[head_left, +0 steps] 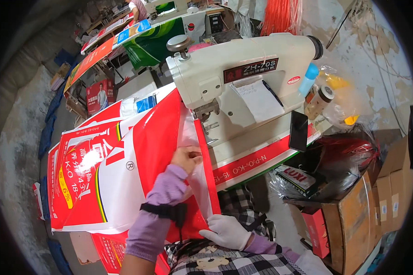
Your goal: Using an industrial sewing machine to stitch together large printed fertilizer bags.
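A large red and white printed plastic sack (119, 178) lies flat in front of me, its open edge running beside the sewing machine (202, 78). The upper end of that red edge is under the machine's needle area (209, 120). My left hand (186, 159), bare below a purple sleeve, is closed on the white inner layer near the sack's mouth, its fingertips partly hidden. At the lower end of the same edge, my right hand (228, 232) in a white glove pinches the sack's corner between thumb and fingers.
On the machine bed lie a notepad (257, 101) with a pen and a black phone (298, 131). A blue bottle (309, 79) and a jar (320, 101) stand behind. Cardboard and wooden boxes (353, 220) fill the right side. Another person (137, 10) works far off.
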`<state>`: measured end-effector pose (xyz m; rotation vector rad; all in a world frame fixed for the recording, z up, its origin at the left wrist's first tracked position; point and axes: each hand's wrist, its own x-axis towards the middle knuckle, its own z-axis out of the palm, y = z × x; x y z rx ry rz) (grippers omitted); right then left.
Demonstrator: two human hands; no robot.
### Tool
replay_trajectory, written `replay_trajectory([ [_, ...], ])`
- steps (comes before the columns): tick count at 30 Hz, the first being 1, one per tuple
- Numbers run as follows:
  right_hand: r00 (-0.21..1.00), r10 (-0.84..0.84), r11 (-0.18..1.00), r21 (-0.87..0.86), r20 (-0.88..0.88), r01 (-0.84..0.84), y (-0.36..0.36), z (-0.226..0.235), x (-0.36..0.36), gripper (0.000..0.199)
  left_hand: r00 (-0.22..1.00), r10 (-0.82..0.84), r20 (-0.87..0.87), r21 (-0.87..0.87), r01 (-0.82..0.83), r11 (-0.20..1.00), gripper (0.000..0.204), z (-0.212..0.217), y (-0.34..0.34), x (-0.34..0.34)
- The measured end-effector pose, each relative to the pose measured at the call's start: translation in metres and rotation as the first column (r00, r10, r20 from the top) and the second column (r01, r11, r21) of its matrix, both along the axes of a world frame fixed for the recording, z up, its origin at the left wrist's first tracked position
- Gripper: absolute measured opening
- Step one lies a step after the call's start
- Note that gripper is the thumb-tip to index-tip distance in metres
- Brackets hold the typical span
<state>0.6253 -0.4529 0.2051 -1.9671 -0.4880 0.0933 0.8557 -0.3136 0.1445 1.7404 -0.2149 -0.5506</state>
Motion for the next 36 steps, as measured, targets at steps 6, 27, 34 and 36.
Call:
replay_trajectory([
  [6, 1.0, -0.031, 1.0, -0.002, 0.005, 0.031, 0.007, 0.008, 0.001, 0.039, 0.894, 0.305, -0.329, -0.527, -0.441, 0.726, 0.032, -0.018, 0.004, 0.026],
  [27, 0.935, -0.206, 0.946, 0.186, -0.289, 0.266, -0.019, -0.056, 0.066, 0.029, 0.648, -0.504, 0.572, 0.819, -0.489, 0.3, 0.092, 0.175, 0.21, -0.174],
  [34, 0.989, -0.148, 0.956, -0.253, 0.026, 0.15, 0.043, -0.072, 0.067, 0.04, 0.835, -0.392, 0.386, 0.92, -0.377, 0.105, 0.066, 0.035, 0.356, -0.106],
  [36, 0.801, 0.018, 0.931, -0.303, 0.599, 0.205, 0.064, -0.062, 0.108, 0.029, 0.861, -0.367, 0.351, 0.936, -0.334, 0.112, 0.061, 0.032, 0.342, -0.086],
])
